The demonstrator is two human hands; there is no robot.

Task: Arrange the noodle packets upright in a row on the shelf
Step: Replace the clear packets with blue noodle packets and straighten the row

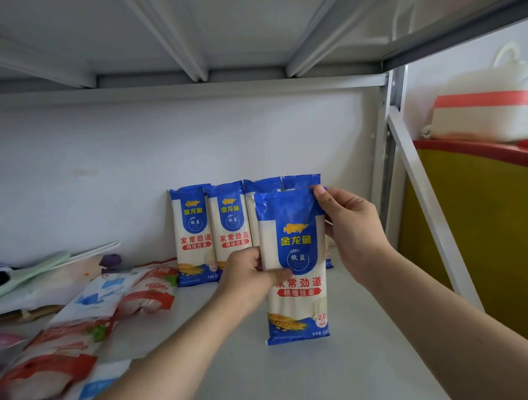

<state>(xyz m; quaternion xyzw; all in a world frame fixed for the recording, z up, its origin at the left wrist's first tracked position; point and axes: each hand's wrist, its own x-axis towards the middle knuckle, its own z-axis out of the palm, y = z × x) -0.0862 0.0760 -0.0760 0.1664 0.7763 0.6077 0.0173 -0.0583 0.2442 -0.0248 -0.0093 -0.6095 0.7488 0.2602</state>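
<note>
1. While we are looking into the shelf [342, 379], we are seeing one noodle packet [294, 268] standing upright at the centre of the frame, its bottom edge resting on the shelf board.
2. Our left hand [248, 277] is gripping the packet's left edge at mid-height, thumb across the front.
3. Our right hand [349, 226] is pinching the packet's upper right corner between thumb and fingers.
4. Behind it, four more packets [215, 233] are standing upright in a row against the back wall [102, 177], the right two mostly hidden.
5. At the lower left of the frame, red and white pouches [80, 331] are lying flat.
6. At the upper right, a white pot [490, 108] is sitting outside the shelf.
</note>
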